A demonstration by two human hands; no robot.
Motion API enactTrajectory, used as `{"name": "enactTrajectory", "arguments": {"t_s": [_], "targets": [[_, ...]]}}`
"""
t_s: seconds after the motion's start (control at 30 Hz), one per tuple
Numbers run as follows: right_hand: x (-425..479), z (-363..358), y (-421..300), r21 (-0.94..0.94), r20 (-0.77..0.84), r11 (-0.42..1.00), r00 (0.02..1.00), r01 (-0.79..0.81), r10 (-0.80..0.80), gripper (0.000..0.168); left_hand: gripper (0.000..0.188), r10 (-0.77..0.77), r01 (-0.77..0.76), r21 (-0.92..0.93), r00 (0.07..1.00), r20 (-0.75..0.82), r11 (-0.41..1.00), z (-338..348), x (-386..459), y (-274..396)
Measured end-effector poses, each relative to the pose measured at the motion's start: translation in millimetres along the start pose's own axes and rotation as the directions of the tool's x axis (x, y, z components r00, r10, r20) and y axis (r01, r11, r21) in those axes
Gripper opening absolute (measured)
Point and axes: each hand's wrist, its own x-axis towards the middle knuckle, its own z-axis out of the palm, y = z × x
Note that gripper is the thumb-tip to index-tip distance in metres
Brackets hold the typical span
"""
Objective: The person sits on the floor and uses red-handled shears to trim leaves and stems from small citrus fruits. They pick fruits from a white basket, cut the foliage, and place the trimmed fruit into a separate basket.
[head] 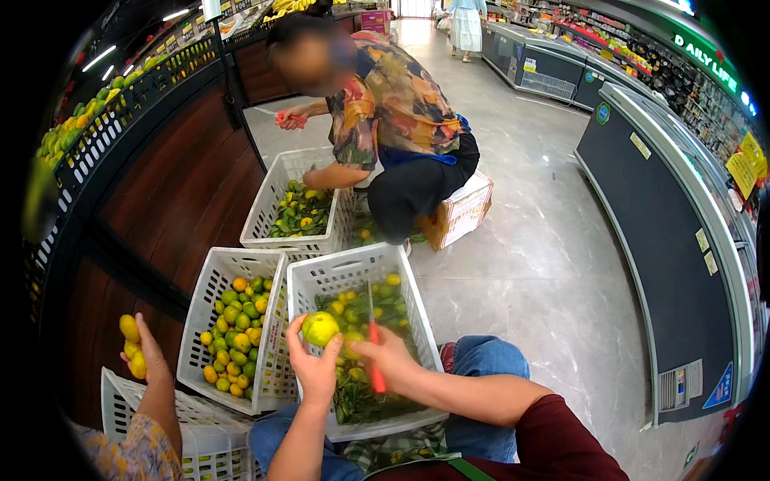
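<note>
My left hand (313, 364) grips a yellow-green citrus fruit (320, 328) between thumb and fingers. Beside it, my right hand (391, 361) is closed around a red-handled cutting tool (376, 361), whose thin metal blade points away from me; the tool is partly blurred. Both hands are above a white slatted plastic crate (425, 318) in front of my knees. Inside lie citrus fruits (385, 296) with green leaves and stems (355, 394). Just left stands a second white crate (207, 273), holding many loose green and orange citrus fruits (237, 333) without visible leaves.
Opposite, a co-worker (403, 108) sits on a cardboard box (463, 210), reaching into a leafy fruit crate (252, 225) and holding red-handled snips (291, 119). At lower left, another person's hand (150, 355) holds several fruits (133, 346) above stacked crates (210, 442). A freezer (656, 258) stands right.
</note>
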Motion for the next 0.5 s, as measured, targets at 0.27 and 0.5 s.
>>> {"name": "enactTrajectory", "arguments": {"t_s": [0.27,0.5], "targets": [[-4,7,-1,-0.479,0.074,0.777,0.901,0.409,-0.428,0.07,0.034,-0.661,0.673,-0.711,0.63,0.408,0.203,-3,-1,-18],[-1,1,10,-0.582,0.203,0.624,0.836,0.522,-0.51,0.07,0.034,-0.722,0.664,-0.741,0.561,0.405,0.1,7,-5,-32]]}}
